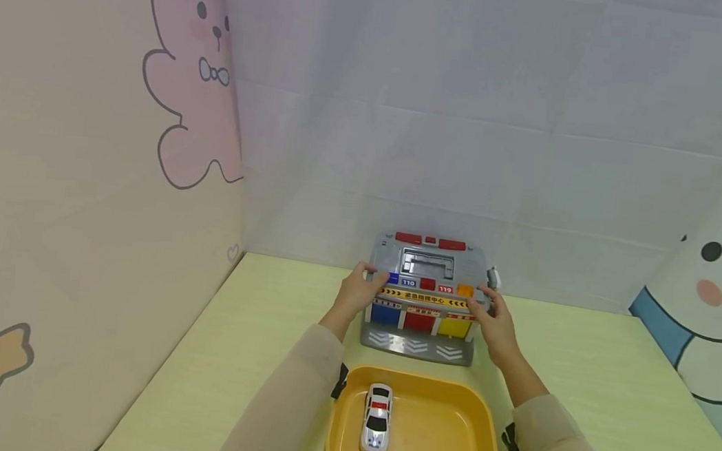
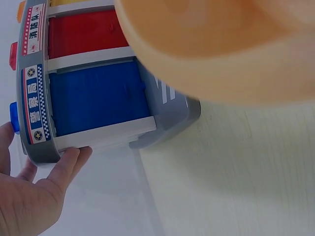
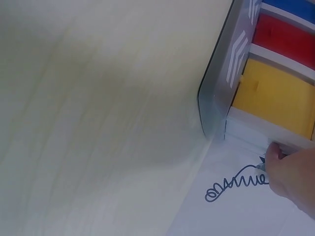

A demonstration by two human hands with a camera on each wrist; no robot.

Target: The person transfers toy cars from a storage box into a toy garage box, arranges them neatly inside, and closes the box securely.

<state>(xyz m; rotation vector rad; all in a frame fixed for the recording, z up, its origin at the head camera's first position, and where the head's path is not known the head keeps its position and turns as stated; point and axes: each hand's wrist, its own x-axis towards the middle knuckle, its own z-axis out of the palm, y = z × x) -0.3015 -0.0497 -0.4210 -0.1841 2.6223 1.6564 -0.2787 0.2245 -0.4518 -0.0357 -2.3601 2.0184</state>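
Observation:
A toy garage station (image 1: 419, 323) in grey plastic, with blue, red and yellow doors, stands at the back of the table between both hands. My left hand (image 1: 357, 294) grips its upper left corner, thumb on top beside the blue light. In the left wrist view, the fingers of that hand (image 2: 37, 196) reach along the side wall by the blue door. The upper right corner is held by my right hand (image 1: 496, 330), near the orange light. From the right wrist, the right hand (image 3: 293, 177) shows against the side by the yellow door, its fingertips partly hidden.
In front of the station sits a yellow tray (image 1: 416, 377) with a white toy police car (image 1: 377, 419) in its left half. A small white-and-grey part (image 1: 494, 278) sticks out at the station's right side. Behind hangs a pale cloth wall (image 1: 440, 154).

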